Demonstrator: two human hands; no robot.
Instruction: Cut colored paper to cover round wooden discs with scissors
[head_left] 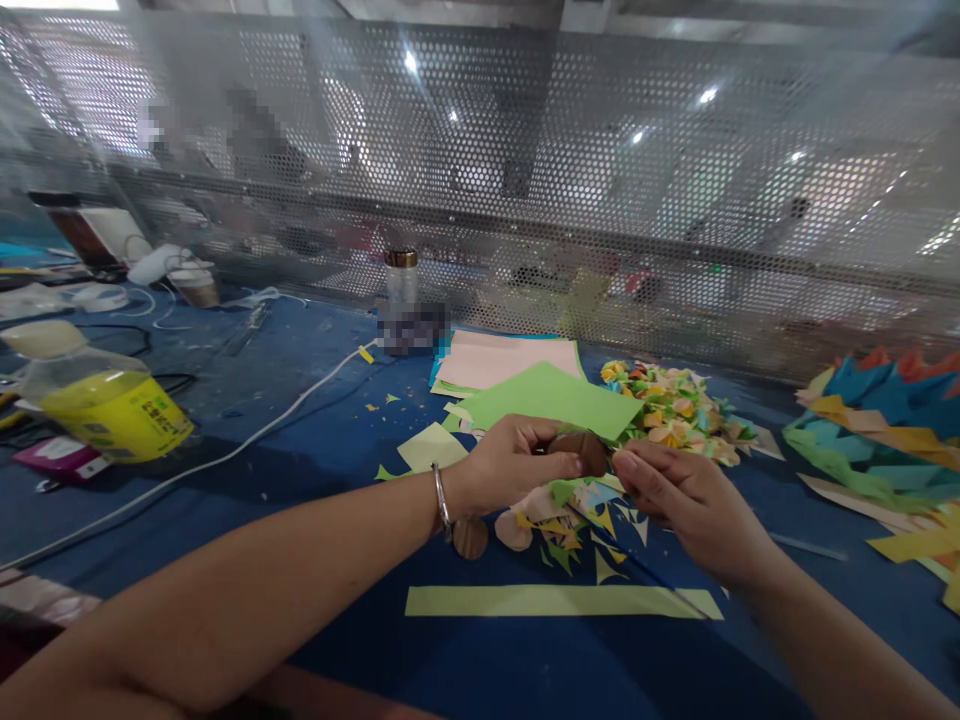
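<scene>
My left hand (pixel 517 462), with a silver bangle at its wrist, grips a brown round disc (pixel 589 453) between thumb and fingers. Close to the disc's right edge, my right hand (pixel 679 490) is pinched closed; whatever its fingertips hold is too small to make out. A bright green paper sheet (pixel 551 400) is just behind both hands. Below them are cut paper scraps (pixel 562 545), a second brown disc (pixel 470 538) and a pale pink paper round (pixel 514 531). A thin blue stick (pixel 637 562) slants across to a pale green paper strip (pixel 555 601).
Behind the sheet lies stacked coloured paper (pixel 510 355). To its right is a heap of small folded paper pieces (pixel 675 405), then a layered folded-paper form (pixel 877 420). A yellow-labelled bottle (pixel 112 410) and white cable (pixel 259 435) are left. A perforated metal panel (pixel 480 150) borders the back.
</scene>
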